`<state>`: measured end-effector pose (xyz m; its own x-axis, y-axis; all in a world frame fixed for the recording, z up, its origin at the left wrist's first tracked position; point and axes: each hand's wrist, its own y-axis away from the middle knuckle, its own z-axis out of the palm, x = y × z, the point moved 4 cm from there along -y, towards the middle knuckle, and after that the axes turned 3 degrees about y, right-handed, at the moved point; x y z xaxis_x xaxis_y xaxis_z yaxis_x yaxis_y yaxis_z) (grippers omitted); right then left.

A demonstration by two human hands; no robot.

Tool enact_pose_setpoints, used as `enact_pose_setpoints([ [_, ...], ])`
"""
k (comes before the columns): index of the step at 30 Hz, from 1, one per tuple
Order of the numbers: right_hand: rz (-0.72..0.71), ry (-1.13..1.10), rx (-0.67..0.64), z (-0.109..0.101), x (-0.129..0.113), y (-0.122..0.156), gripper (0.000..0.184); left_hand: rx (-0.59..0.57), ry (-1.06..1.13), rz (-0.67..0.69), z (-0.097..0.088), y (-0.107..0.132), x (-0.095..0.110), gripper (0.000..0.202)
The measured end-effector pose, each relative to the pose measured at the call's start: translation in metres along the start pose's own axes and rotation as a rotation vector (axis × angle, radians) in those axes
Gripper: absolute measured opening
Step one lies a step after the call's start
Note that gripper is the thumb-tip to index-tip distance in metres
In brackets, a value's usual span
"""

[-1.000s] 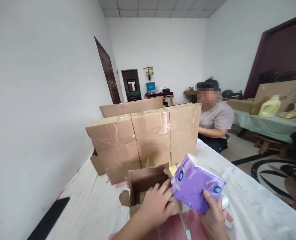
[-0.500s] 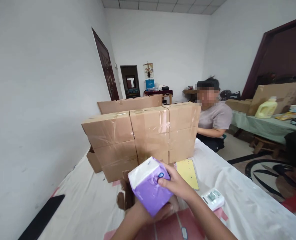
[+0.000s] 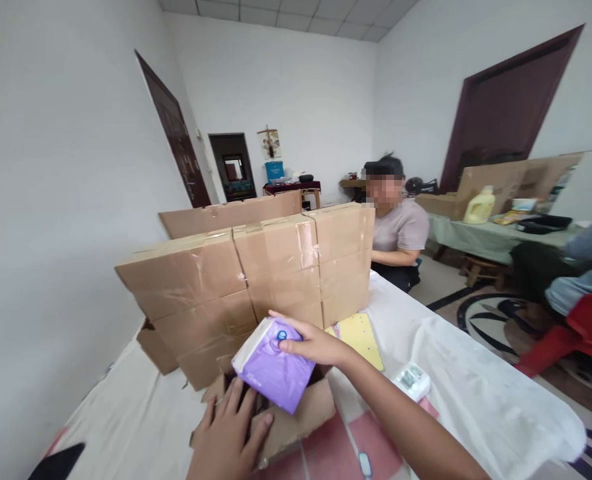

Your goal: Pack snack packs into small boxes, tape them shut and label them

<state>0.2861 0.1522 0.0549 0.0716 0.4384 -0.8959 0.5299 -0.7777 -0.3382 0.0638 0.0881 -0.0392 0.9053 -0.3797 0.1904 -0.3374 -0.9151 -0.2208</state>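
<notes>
My right hand [image 3: 310, 341] grips a purple soft plastic pack [image 3: 279, 373] with a whitish end and a small blue mark. Its thumb lies across the pack's upper face, and the fingers go round the far edge. Under the pack is a small open cardboard box [image 3: 301, 420] with raised, ragged flaps; its inside is mostly hidden. My left hand [image 3: 231, 423] rests with spread fingers at the near left edge of this box, apart from the pack.
Cardboard boxes [image 3: 196, 277] stand stacked as a wall across the white-covered table [image 3: 476, 413]. Right of the small box lie a yellow sheet [image 3: 359, 340] and a white packet [image 3: 412, 382]. Beyond the table's right side crouches a person [image 3: 401, 227]; another sits at far right.
My left hand has let go of the pack and moved left to the small box. My right hand keeps the pack, now over the box. The view has turned right.
</notes>
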Motion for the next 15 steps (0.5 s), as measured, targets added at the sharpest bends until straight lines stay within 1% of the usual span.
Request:
enact_pose_setpoints([
  [1,-0.007,-0.002,-0.012,-0.002,-0.001,-0.004,0.075,0.034,-0.026,-0.002,0.004,-0.002,-0.004,0.059],
  [2,-0.019,0.012,-0.031,-0.003,-0.002,-0.008,0.074,0.060,-0.046,0.002,0.007,-0.004,-0.006,0.062],
  [5,-0.053,0.145,-0.135,-0.002,-0.001,-0.023,0.059,0.118,-0.082,0.024,0.014,-0.007,-0.012,0.064],
  [8,0.004,0.339,-0.247,0.004,0.011,-0.040,0.048,0.163,-0.086,0.066,0.017,-0.005,-0.015,0.061],
  [11,0.049,0.466,-0.266,0.008,0.026,-0.052,0.039,0.198,-0.085,0.132,0.019,0.000,-0.020,0.055],
  [13,0.025,0.515,-0.270,0.009,0.032,-0.057,0.033,0.218,-0.097,0.175,0.020,0.003,-0.026,0.049],
  [15,-0.013,0.569,-0.292,0.011,0.034,-0.059,0.030,0.253,-0.119,0.251,0.020,0.006,-0.030,0.043],
])
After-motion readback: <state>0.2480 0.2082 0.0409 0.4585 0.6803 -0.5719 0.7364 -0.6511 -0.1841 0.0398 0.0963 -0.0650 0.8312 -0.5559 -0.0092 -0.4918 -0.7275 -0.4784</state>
